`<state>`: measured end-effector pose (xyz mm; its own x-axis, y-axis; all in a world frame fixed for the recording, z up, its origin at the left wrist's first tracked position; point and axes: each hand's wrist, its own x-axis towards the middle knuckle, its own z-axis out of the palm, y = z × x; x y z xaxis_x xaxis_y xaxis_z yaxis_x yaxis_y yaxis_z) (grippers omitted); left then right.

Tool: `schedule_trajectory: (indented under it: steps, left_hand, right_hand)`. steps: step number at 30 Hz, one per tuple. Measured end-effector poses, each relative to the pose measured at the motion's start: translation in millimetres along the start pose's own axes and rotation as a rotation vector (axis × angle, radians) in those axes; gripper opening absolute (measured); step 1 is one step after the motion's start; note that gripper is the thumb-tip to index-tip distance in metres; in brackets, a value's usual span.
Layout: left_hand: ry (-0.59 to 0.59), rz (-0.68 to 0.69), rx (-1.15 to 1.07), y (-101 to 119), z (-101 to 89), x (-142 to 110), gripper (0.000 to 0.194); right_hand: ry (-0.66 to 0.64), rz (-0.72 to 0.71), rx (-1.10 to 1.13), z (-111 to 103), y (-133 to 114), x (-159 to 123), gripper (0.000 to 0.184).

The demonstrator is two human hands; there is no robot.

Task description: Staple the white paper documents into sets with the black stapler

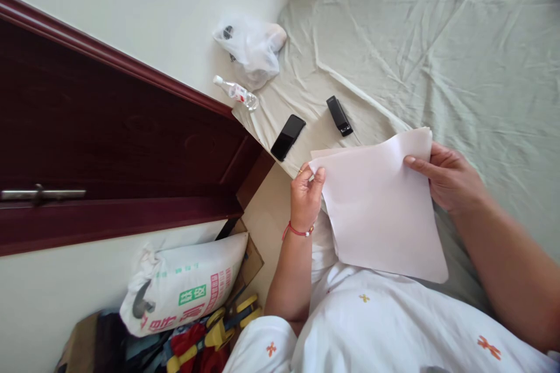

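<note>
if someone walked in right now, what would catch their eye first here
Probably the pale sheets of paper right of centre, pinched by the left hand at one upper corner and by the right hand near the other. Next, likely, the dark red door along the left side, then the black phone and what looks like a stapler on the wrinkled cloth beyond the paper.

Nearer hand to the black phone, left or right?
Left. In view, the left hand is just below and right of the black phone; the right hand is across the paper, farther right.
</note>
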<state>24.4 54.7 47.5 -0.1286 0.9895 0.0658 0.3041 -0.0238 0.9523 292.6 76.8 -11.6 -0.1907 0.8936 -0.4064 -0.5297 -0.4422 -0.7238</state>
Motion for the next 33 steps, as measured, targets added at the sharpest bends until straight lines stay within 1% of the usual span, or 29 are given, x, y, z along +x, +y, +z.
schedule_trajectory:
  steps: [3,6,9,13,18,21,25,26,28,29,30,31,33]
  left_hand:
    - [0.06,0.023,0.001,-4.8,2.7,-3.0,0.035]
    - [0.108,0.085,0.015,-2.8,4.4,-4.2,0.031]
    - [0.112,0.13,0.054,4.6,5.5,-5.2,0.031]
    - [0.118,0.122,0.129,14.0,6.8,-7.2,0.035]
    - [0.132,0.131,0.152,14.2,9.4,-6.3,0.035]
    - [0.159,0.131,0.125,9.8,12.8,-3.5,0.034]
    - [0.175,0.13,0.017,8.5,16.6,-0.5,0.036]
    - [0.168,0.124,-0.018,9.0,16.2,-0.2,0.044]
    - [0.128,0.078,-0.088,9.1,13.2,-0.8,0.071]
    - [0.09,0.038,-0.115,8.0,10.7,-1.5,0.081]
    - [0.044,-0.008,-0.133,6.1,7.7,-2.7,0.084]
    - [-0.001,-0.053,-0.139,3.3,4.8,-4.1,0.079]
    - [-0.052,-0.118,-0.122,-3.7,0.0,-7.6,0.057]
  right_hand:
    - [-0.008,-0.004,-0.003,0.9,-0.2,-0.3,0.037]
    - [-0.023,-0.006,-0.004,0.7,0.0,-0.5,0.036]
    - [-0.037,0.01,0.0,0.8,-0.2,-1.2,0.035]
    - [-0.038,0.012,-0.001,2.7,-1.7,-2.9,0.035]
    - [-0.042,0.049,-0.013,2.4,-1.6,-5.1,0.037]
    - [-0.043,0.074,-0.022,0.8,-0.5,-5.4,0.034]
    - [-0.052,0.1,-0.035,0.3,-1.6,-5.6,0.032]
    - [-0.049,0.102,-0.042,0.7,-2.5,-5.8,0.033]
    - [-0.043,0.106,-0.061,1.9,-4.4,-6.5,0.034]
    - [-0.043,0.108,-0.071,2.3,-4.9,-6.7,0.035]
    - [-0.047,0.112,-0.081,2.6,-4.9,-6.7,0.036]
    - [-0.057,0.121,-0.091,2.4,-4.1,-6.3,0.036]
    - [-0.073,0.116,-0.122,1.1,-0.5,-4.5,0.037]
